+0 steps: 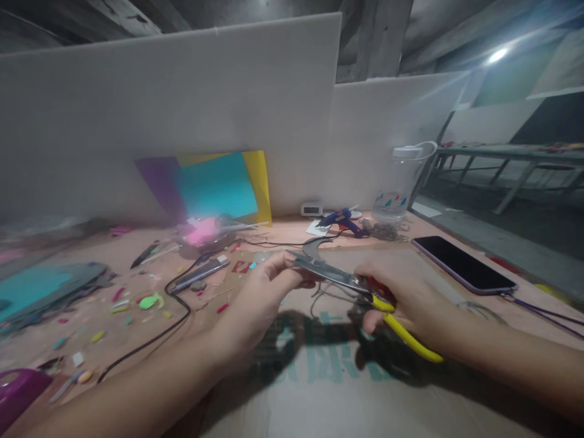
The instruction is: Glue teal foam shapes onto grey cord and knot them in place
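Observation:
My right hand (401,292) is closed around the yellow handles of a pair of scissors (335,274). The metal blades point left, above the cardboard, and their tip reaches my left fingers. With thumb and fingertips pinched together, my left hand (269,286) is at that tip. A thin, grey, curved piece (317,248) shows just behind the blades and seems to be in the left fingers; the exact hold is hidden. Thin dark strands (319,298) show below the blades, blurred.
Coloured scraps (148,301) and a black cord (182,316) lie at left. Behind are a glue gun (342,220), a small digital clock (311,209), coloured sheets (219,185) and a clear bottle (395,182). At right lies a phone (463,263). Printed cardboard (319,401) covers the front.

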Tool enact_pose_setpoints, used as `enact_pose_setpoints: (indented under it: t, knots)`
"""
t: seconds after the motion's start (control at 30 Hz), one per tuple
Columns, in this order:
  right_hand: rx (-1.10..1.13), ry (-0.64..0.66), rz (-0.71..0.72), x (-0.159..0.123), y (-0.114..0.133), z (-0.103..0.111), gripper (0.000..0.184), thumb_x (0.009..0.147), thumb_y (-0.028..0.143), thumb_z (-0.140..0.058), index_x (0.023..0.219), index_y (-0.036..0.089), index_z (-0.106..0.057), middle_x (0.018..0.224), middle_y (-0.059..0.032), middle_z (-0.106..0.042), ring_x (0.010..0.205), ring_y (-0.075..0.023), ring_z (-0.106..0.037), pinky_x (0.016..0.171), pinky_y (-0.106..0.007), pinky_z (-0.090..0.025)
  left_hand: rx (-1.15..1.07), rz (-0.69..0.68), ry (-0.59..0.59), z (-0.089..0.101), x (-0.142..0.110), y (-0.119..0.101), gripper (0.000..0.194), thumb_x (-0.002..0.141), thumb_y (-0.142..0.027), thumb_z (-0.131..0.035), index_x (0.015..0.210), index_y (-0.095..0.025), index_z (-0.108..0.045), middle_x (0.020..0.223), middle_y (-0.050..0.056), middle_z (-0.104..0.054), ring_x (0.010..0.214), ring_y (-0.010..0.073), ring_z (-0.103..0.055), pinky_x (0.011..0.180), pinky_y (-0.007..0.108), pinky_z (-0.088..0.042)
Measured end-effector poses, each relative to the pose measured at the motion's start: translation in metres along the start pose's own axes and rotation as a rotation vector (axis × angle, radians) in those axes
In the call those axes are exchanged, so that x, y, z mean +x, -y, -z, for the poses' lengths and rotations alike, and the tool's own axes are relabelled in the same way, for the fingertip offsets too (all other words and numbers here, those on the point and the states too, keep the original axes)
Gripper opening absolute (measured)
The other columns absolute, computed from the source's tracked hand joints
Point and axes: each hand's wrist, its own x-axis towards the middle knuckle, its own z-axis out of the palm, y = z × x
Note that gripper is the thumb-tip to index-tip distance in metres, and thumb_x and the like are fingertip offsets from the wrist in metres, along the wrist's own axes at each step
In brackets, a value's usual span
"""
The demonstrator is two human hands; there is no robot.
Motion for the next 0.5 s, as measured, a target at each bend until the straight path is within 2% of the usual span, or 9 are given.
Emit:
enact_pose_setpoints:
  t: [0.13, 0.23, 0.37, 0.5]
  knots:
    - [0.063, 0.053, -0.022, 0.000, -0.002, 0.001, 0.027, 0.075, 0.036, -0.079, 0.085, 0.021, -0.059, 0.063, 0.0042, -0.051, 0.056, -0.0126, -0.048, 0.049, -0.025, -0.033, -0.039, 0.000, 0.013, 0.000, 0.000, -0.003, 0.012, 0.083, -0.023, -0.063, 0.073, -0.018, -0.059, 0.085, 0.002, -0.073, 0.091, 0.0182, -0.068, 0.088, 0.033, -0.049]
    - [0.135, 0.052, -0.043, 0.000, -0.005, 0.001, 0.030, 0.076, 0.031, -0.075, 0.099, 0.022, -0.059, 0.068, 0.0029, -0.057, 0.059, -0.0146, -0.051, 0.052, -0.027, -0.038, -0.054, -0.010, 0.022, 0.000, 0.000, -0.004, 0.015, 0.084, -0.025, -0.063, 0.072, -0.018, -0.057, 0.089, 0.004, -0.074, 0.095, 0.0196, -0.069, 0.089, 0.034, -0.050]
    - [0.308, 0.122, -0.090, -0.005, -0.012, -0.004, 0.036, 0.085, 0.035, -0.062, 0.118, 0.023, -0.053, 0.088, -0.0041, -0.066, 0.072, -0.0196, -0.060, 0.062, -0.032, -0.049, -0.035, -0.005, 0.009, 0.001, 0.000, -0.003, 0.016, 0.085, -0.029, -0.064, 0.075, -0.018, -0.060, 0.094, 0.005, -0.075, 0.099, 0.0205, -0.069, 0.093, 0.036, -0.049]
    - [0.224, 0.092, -0.092, -0.007, -0.015, -0.008, 0.047, 0.080, 0.030, -0.066, 0.124, 0.025, -0.051, 0.088, -0.0030, -0.067, 0.073, -0.0206, -0.062, 0.061, -0.031, -0.050, -0.024, -0.006, -0.006, 0.001, 0.001, -0.003, 0.016, 0.085, -0.029, -0.064, 0.074, -0.017, -0.061, 0.093, 0.006, -0.075, 0.098, 0.0209, -0.068, 0.092, 0.036, -0.049]
